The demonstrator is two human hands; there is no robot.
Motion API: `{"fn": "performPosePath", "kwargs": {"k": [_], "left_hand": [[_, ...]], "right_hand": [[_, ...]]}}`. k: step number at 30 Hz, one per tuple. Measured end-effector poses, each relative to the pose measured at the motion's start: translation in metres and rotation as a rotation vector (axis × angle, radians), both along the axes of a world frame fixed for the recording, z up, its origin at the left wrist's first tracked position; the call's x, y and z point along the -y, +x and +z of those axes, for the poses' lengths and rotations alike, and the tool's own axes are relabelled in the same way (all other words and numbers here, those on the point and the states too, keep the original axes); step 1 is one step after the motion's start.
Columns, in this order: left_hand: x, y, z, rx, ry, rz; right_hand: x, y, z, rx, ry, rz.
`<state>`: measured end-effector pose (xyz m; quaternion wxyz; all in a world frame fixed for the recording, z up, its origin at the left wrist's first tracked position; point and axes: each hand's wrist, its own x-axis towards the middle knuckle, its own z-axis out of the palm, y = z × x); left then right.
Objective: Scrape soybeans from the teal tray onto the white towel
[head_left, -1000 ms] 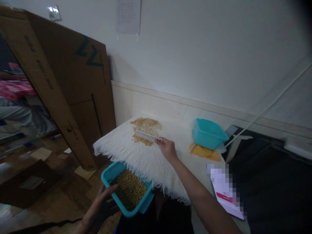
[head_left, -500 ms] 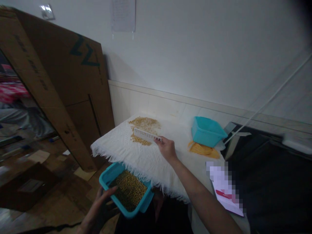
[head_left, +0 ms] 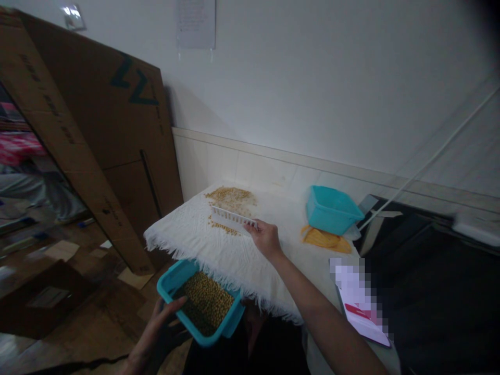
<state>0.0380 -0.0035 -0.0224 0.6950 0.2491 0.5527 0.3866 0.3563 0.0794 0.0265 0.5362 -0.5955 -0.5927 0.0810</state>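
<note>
My right hand pinches one end of a white slotted plastic strip, held just over or against the tablecloth; contact is unclear. Along its near side lie a few yellow soybeans. Beyond it a larger patch of soybeans is spread out with paler small grains or bits. Below the fringed table edge, my left hand grips the rim of a turquoise plastic bin, thumb inside. That bin is tilted and holds many soybeans; darker contents show at its near left side.
The white fringed cloth covers a table against the wall. On its right stand another turquoise bin, an orange-yellow cloth and a partly blurred phone or tablet. A tall cardboard box stands at left. Flattened cardboard lies on the floor.
The white strip has tipped, so its slots show more clearly, and fewer soybeans are visible on its near side. My left hand and the bin have barely moved.
</note>
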Motion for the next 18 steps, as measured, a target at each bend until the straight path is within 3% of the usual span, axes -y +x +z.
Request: {"fn": "performPosePath", "kwargs": {"k": [18], "left_hand": [[-0.0036,0.0019,0.0017,0.001,-0.032,0.005]], "right_hand": [[0.001,-0.0014,0.0,-0.039,-0.003,-0.001]]}}
